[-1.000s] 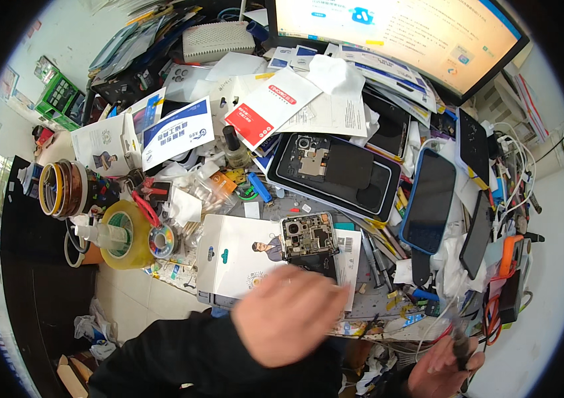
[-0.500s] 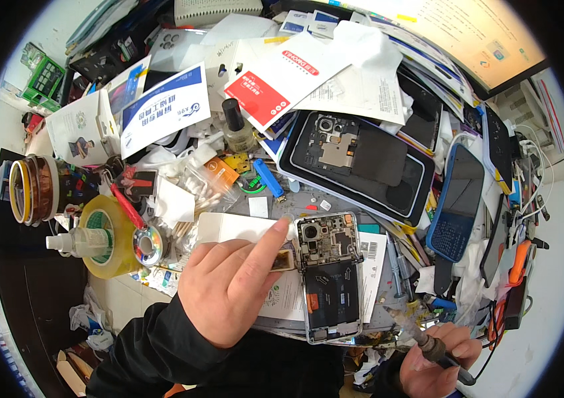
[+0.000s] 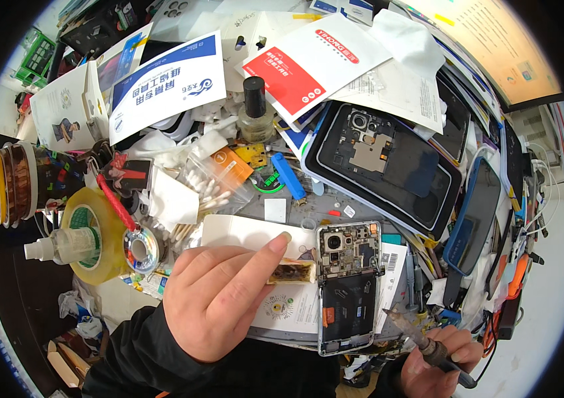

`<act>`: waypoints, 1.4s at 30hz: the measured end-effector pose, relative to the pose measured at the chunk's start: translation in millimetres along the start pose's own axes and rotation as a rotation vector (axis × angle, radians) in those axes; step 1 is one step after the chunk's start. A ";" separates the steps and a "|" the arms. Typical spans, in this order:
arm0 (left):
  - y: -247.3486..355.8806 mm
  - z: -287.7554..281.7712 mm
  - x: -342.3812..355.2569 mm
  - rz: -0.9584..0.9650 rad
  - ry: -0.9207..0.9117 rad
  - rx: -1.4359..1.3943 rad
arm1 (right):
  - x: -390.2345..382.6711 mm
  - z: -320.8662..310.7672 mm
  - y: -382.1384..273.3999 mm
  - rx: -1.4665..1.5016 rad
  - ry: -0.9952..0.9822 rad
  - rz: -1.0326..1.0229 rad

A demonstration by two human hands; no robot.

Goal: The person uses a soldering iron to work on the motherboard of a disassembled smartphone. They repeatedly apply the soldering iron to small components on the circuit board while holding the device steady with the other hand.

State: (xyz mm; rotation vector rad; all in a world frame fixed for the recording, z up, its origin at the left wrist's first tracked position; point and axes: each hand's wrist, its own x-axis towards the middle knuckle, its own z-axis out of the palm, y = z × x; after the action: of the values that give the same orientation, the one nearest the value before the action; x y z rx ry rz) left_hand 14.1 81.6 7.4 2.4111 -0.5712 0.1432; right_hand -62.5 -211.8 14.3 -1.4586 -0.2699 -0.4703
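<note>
Since the earlier frame, both hands sit closer to the opened phone (image 3: 348, 285). Left hand (image 3: 225, 298) lies on a white card (image 3: 255, 233), fingers together, forefinger stretched toward a small brown-stained pad (image 3: 292, 270) just left of the phone. Right hand (image 3: 438, 361), at the lower edge, is closed around a soldering iron (image 3: 414, 335) whose tip points up-left, near the phone's lower right corner on the cluttered tabletop (image 3: 295, 209).

Glossy clear tape roll (image 3: 92, 235), matt white paper box (image 3: 255, 233)
</note>
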 end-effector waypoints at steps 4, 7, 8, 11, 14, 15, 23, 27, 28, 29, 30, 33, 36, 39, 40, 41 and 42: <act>-5.6 -4.4 2.5 -0.001 -0.027 -0.037 | 1.3 2.4 0.6 -0.009 -0.007 0.025; -8.4 -8.4 5.0 -0.001 -0.063 -0.043 | 2.3 1.4 -1.3 0.025 -0.025 0.098; -8.2 -8.4 5.6 -0.012 -0.087 -0.026 | 2.9 1.3 -2.1 0.017 -0.032 0.101; -7.6 -1.9 7.9 0.009 -0.052 -0.016 | 4.2 2.8 -2.8 0.000 -0.022 0.100; -7.9 9.1 12.6 0.071 0.037 0.045 | 3.7 4.8 -1.3 -0.004 0.018 0.087; -7.6 11.5 14.3 0.076 0.065 0.030 | 3.5 3.9 -0.4 0.003 0.014 0.079; 27.7 -3.8 0.6 0.046 0.077 0.132 | -3.4 -6.5 1.9 -0.006 0.020 0.057; 36.6 9.9 -16.2 0.141 0.109 -0.034 | 4.4 -4.5 7.0 0.020 -0.006 0.038; 35.5 14.7 -18.5 0.138 0.116 -0.045 | 10.0 -6.7 10.4 0.021 -0.011 0.041; 32.9 19.5 -19.8 0.136 0.123 -0.055 | 14.3 -8.5 12.7 0.122 -0.163 0.129; 31.8 22.5 -20.4 0.165 0.147 -0.068 | 20.8 -12.4 16.0 0.225 -0.316 0.218; 27.4 24.5 -19.3 0.166 0.147 -0.063 | 24.3 -9.2 16.7 0.217 -0.324 0.235; 24.7 19.2 -17.3 0.138 0.136 -0.047 | 20.4 6.1 11.9 0.045 -0.193 0.151; 18.0 17.4 -16.7 0.162 0.159 0.020 | 25.1 17.7 20.1 -0.077 -0.246 -0.038; 14.8 18.2 -16.8 0.163 0.164 0.036 | 28.2 19.9 22.4 -0.159 -0.318 -0.022; 11.6 19.6 -16.7 0.165 0.171 0.052 | 30.5 22.1 26.3 -0.123 -0.292 0.010; 9.1 20.7 -16.9 0.166 0.177 0.067 | 30.9 25.1 30.6 -0.088 -0.266 0.044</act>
State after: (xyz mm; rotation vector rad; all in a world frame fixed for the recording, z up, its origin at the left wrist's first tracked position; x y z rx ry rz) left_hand -5.9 68.7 -7.7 2.3818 -0.6933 0.4479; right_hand -18.6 -190.0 3.8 -1.6109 -0.4324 -0.2542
